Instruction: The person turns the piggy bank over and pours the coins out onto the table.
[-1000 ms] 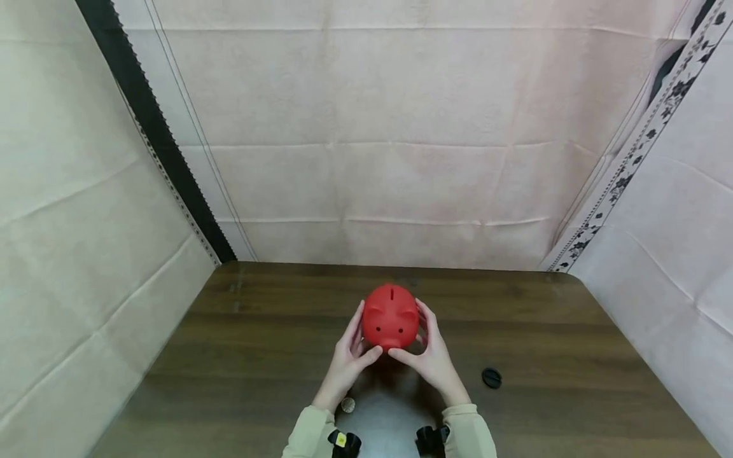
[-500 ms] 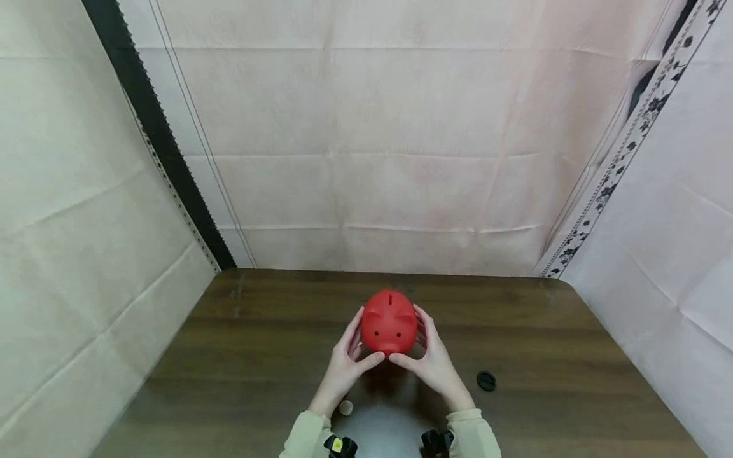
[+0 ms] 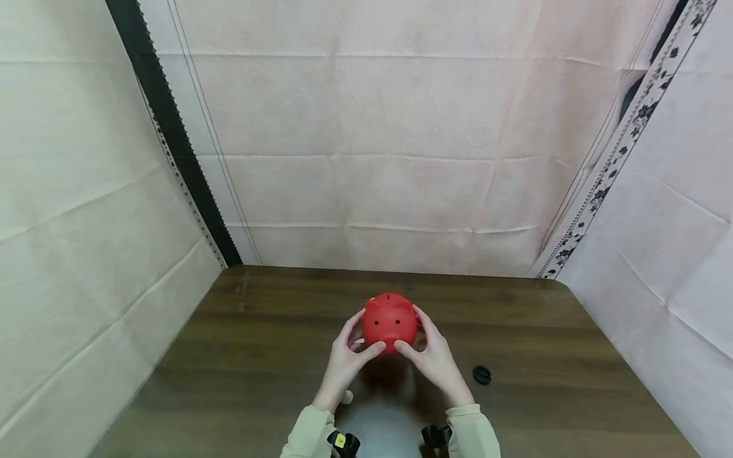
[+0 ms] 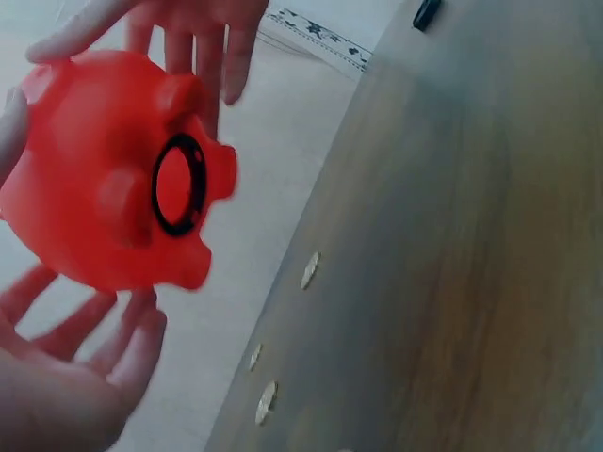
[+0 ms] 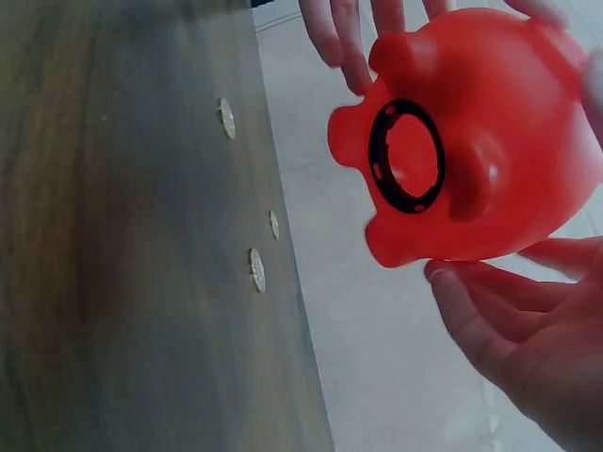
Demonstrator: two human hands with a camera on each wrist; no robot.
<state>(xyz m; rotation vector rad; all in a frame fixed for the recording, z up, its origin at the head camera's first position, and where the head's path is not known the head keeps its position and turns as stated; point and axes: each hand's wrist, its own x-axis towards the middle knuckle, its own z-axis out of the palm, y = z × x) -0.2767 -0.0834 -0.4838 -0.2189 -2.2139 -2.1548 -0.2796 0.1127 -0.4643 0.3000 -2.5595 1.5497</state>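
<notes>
1. I have the red piggy bank (image 3: 390,321) between both hands, lifted clear of the table (image 3: 258,381). The left hand (image 3: 345,362) is at its left side and the right hand (image 3: 434,361) at its right, neither nearer.
2. Fingers on both sides are curled round the bank, holding it, with the thumbs close together at its front, below the eyes.
3. I judge the key relation to be the underside hole (image 5: 413,155): it faces the wrist cameras from between the bank's feet, hidden from the head view.
4. The bank's body is too round for a clear long axis; its face turns toward the person.
5. It looks smooth and red, with stubby feet, dark eye spots and a black ring (image 5: 378,160) round the hole.
6. Right of the bank and nearer the person lies a black cap (image 3: 481,374); three coins (image 4: 267,403) lie on the table, apart from it.
</notes>
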